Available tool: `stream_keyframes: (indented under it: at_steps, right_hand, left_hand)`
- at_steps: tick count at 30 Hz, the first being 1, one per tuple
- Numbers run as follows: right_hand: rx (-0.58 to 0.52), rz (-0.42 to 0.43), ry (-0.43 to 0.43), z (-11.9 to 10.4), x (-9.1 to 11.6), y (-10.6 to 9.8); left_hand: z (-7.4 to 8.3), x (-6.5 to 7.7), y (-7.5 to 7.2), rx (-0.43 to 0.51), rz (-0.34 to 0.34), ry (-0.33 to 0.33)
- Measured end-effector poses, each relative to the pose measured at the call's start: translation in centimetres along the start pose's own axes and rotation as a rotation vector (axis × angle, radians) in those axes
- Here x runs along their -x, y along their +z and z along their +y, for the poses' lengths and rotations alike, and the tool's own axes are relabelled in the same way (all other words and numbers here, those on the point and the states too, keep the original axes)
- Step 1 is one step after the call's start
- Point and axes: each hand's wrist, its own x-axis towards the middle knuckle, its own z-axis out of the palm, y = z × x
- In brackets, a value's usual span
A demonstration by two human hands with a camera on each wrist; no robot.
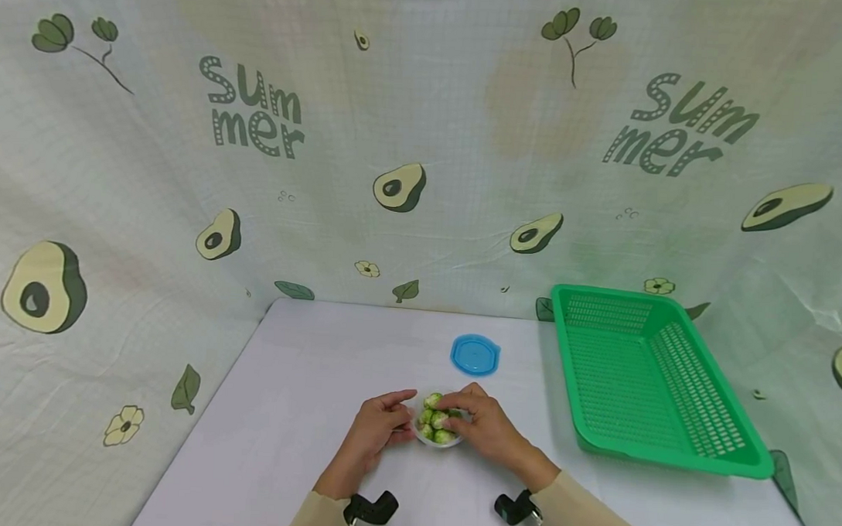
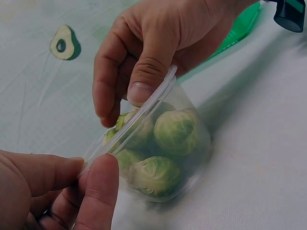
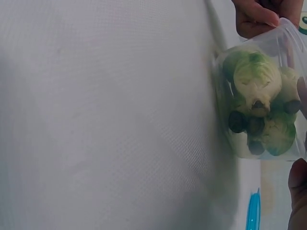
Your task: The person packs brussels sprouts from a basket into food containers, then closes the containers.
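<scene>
A clear plastic tub holds several green Brussels sprouts, heaped up to its rim. My left hand is at the tub's left side; in the left wrist view its thumb and a finger pinch the rim. Over the tub, from the right, reaches my right hand. Its forefinger and thumb tips touch the upper sprouts, spread apart, with no sprout plainly between them. In the left wrist view the right thumb lies near the rim. A blue lid lies flat beyond the tub.
A green plastic basket stands at the right, toward the back of the white table. Behind and to the left hangs a pale cloth printed with avocados. A small black camera is strapped on each wrist.
</scene>
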Motion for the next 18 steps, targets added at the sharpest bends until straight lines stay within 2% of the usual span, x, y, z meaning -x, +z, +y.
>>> stream_keyframes:
  at_steps: [6, 18]
  right_hand:
    - [-0.002, 0.021, 0.019, 0.1, 0.07, -0.17]
    - [-0.144, 0.028, 0.154, 0.09, 0.03, -0.68]
  left_hand:
    - [0.02, -0.03, 0.07, 0.005, -0.003, -0.004]
    - [0.33, 0.17, 0.07, -0.008, 0.006, -0.015]
